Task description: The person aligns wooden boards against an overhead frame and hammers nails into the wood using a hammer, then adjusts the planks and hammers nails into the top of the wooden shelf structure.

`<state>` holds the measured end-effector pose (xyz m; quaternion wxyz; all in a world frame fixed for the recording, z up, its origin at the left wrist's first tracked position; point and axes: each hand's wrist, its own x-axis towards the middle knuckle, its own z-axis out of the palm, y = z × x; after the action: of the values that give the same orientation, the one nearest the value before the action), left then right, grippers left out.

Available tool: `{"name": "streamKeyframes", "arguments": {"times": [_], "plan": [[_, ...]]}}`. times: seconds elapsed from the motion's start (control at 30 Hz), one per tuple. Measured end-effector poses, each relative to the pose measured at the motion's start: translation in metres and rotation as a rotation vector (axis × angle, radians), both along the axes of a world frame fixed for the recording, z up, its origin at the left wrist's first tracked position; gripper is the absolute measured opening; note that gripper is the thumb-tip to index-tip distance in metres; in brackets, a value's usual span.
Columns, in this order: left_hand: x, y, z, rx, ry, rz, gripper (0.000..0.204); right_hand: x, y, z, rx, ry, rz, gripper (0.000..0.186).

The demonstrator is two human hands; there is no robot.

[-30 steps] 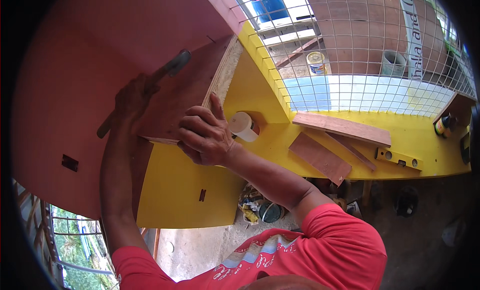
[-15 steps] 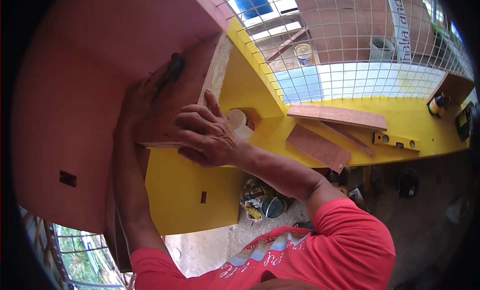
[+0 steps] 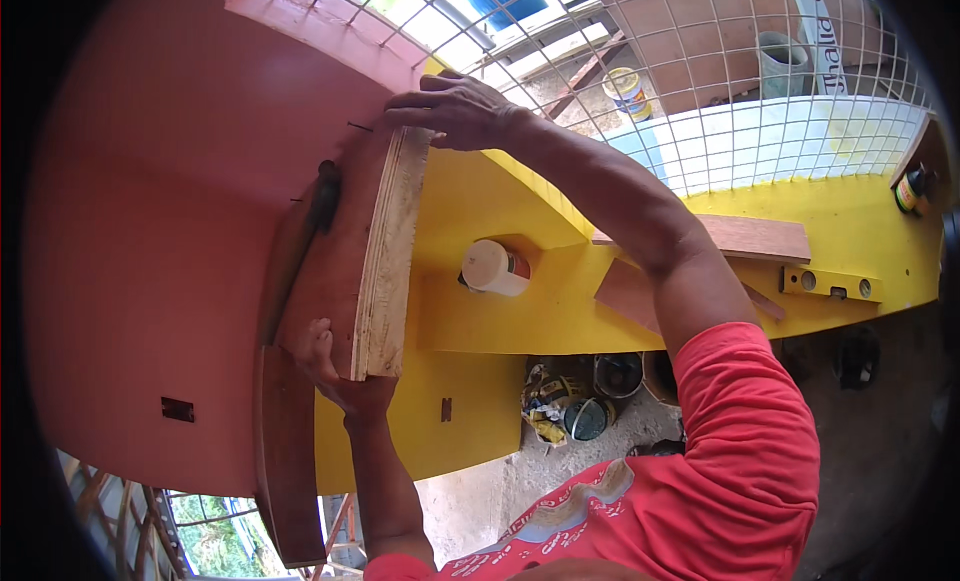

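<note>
A thick plywood board [image 3: 345, 246] with a pale layered edge lies against the pink wall panel [image 3: 150, 281]. My left hand [image 3: 345, 373] grips its near corner, thumb on top and the other fingers hidden beneath. At the far end my right hand [image 3: 458, 111] is closed over the board's corner, close to the wire mesh. A hammer [image 3: 300, 243] rests on the board along the pink wall, its dark head toward the far end. Two nails stick out of the pink wall, one nail [image 3: 360, 128] near my right hand and another nail [image 3: 296, 199] by the hammer head.
On the yellow counter [image 3: 560, 316] stand a white-lidded tub [image 3: 487, 268] and a dark bottle [image 3: 910, 191]. Wood offcuts [image 3: 750, 238] and a yellow spirit level [image 3: 830, 284] lie to the right. Wire mesh [image 3: 690, 71] closes the far side. Buckets [image 3: 618, 373] sit on the floor below.
My right hand has moved from the board's front edge to its far end. My left hand has come from beside the hammer to the near corner. The view has shifted.
</note>
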<state>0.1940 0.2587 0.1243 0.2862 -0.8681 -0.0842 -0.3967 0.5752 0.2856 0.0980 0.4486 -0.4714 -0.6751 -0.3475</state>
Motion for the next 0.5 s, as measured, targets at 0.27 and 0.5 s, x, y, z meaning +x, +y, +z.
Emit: {"name": "streamKeyframes", "arguments": {"times": [0.27, 0.5], "plan": [[-0.003, 0.003, 0.01, -0.012, 0.094, -0.034, 0.066, 0.01, 0.013, 0.007, 0.05, -0.074, 0.081, 0.056], [-0.006, 0.004, 0.003, 0.003, 0.05, -0.004, 0.063, 0.006, 0.003, 0.0, 0.037, -0.025, -0.037, 0.075]]}}
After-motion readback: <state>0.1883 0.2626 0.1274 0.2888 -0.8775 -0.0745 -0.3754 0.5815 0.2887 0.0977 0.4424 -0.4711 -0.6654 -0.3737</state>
